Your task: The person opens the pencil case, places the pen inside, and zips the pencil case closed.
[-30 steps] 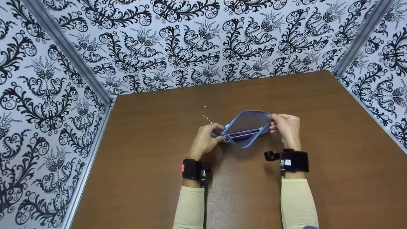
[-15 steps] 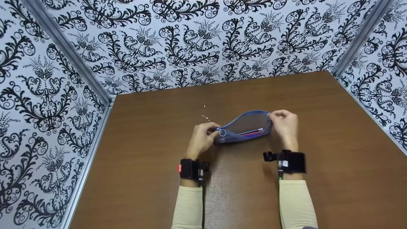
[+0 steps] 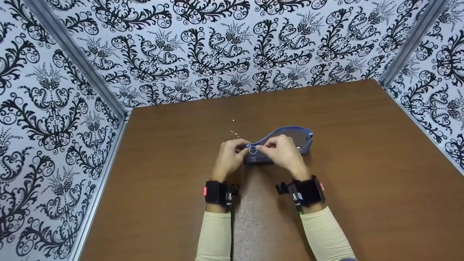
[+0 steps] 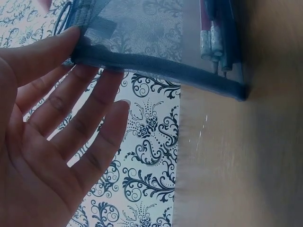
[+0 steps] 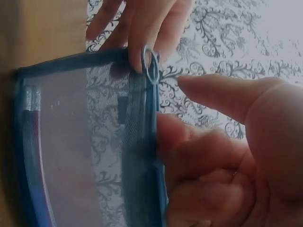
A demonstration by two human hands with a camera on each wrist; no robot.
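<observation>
A blue mesh zipper pouch (image 3: 259,158) stands in front of me, its top gaping at the right end. My left hand (image 3: 229,156) pinches its left corner between thumb and fingers. Beside that corner hangs the round zipper pull (image 5: 150,68), a thin ring. My right hand (image 3: 284,154) has come in over the pouch's middle; in the right wrist view its thumb is apart from the ring and its curled fingers lie along the zipper edge. Through the mesh, several pencils (image 4: 215,40) with metal ends show along the bottom of the pouch.
The brown wooden table (image 3: 174,174) extends around the pouch on all sides. Small bright specks (image 3: 235,133) lie behind the left hand. Patterned white-and-black walls (image 3: 217,47) with grey metal corner posts (image 3: 79,58) enclose the table at the back and sides.
My right hand has let go of the pouch's right end and moved left to the zipper pull. The left hand has turned the pouch more upright, and its mouth has narrowed.
</observation>
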